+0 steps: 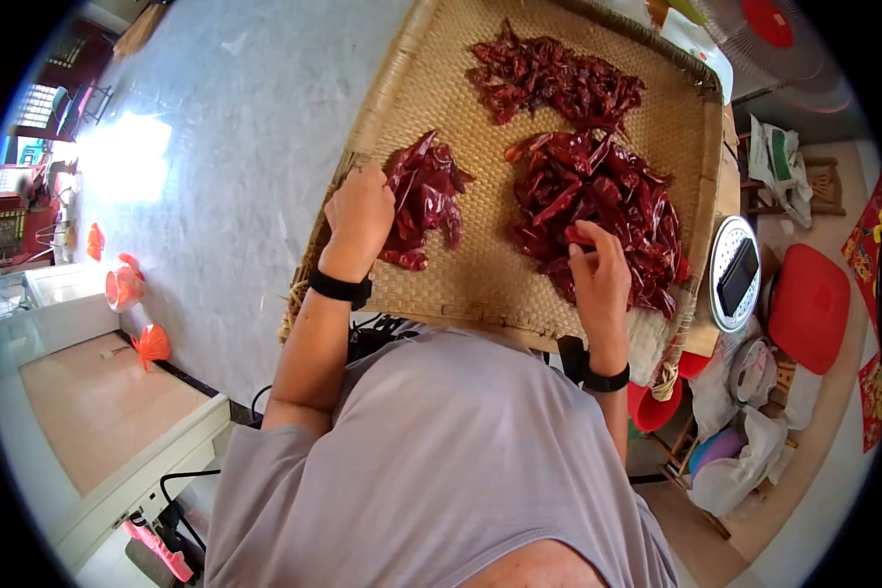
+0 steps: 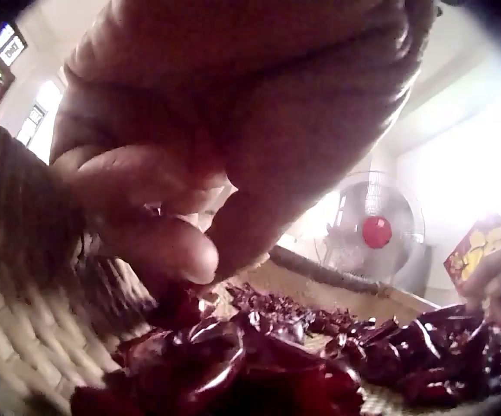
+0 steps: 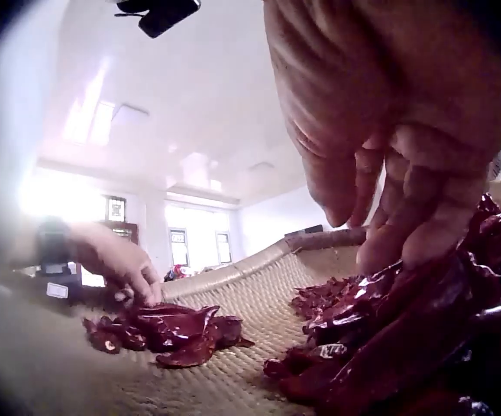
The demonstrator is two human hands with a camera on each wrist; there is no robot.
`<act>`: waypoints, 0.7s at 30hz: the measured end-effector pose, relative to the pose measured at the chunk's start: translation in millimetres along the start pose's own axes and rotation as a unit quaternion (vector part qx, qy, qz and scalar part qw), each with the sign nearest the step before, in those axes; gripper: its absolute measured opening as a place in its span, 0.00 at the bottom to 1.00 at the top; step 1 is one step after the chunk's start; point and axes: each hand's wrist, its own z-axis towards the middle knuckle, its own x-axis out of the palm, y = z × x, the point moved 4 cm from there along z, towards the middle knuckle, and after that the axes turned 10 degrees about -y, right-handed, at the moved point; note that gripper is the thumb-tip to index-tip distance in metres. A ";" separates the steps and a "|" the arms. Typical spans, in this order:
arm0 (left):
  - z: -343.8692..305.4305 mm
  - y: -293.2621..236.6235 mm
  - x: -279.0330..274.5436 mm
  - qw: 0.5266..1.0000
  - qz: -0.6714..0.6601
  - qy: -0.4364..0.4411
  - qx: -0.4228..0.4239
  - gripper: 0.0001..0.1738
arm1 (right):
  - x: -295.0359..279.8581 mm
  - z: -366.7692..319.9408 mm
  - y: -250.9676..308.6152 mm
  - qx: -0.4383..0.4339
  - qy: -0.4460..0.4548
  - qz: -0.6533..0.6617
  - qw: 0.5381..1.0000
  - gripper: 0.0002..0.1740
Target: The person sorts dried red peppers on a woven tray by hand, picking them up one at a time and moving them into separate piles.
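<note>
Dried red chilies (image 1: 608,191) look light, slick, likely brittle; I'd pinch mid-pod, gently. Left hand (image 1: 361,211) fingers curled, right hand (image 1: 604,272) fingers bent; can't tell if either's pinching.

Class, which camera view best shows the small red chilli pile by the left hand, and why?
The head view: it shows the small red chilli pile from above, nearly whole, beside the left hand. The left wrist view has it close but cut off below; the right wrist view shows it side-on across the woven tray.
</note>
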 end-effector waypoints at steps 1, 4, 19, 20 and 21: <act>0.0 -1.0 -6.3 1.000 -0.024 -0.003 -0.015 0.08 | 3.2 0.2 1.0 -0.006 0.006 0.007 1.000 0.18; -7.4 -9.9 -10.4 0.976 -0.209 0.053 -0.028 0.09 | 18.7 -1.1 14.4 0.009 0.054 0.089 0.994 0.18; -42.7 -39.7 -0.4 0.959 -0.232 0.151 0.054 0.15 | 10.1 10.2 9.3 0.119 0.006 0.258 0.959 0.10; -42.3 -36.5 3.0 0.960 -0.231 0.153 0.040 0.16 | 1.1 13.8 4.9 0.109 -0.015 0.252 0.961 0.10; -44.2 -36.9 5.3 0.966 -0.190 0.170 0.046 0.18 | -7.5 17.9 -1.5 0.113 -0.038 0.250 0.961 0.11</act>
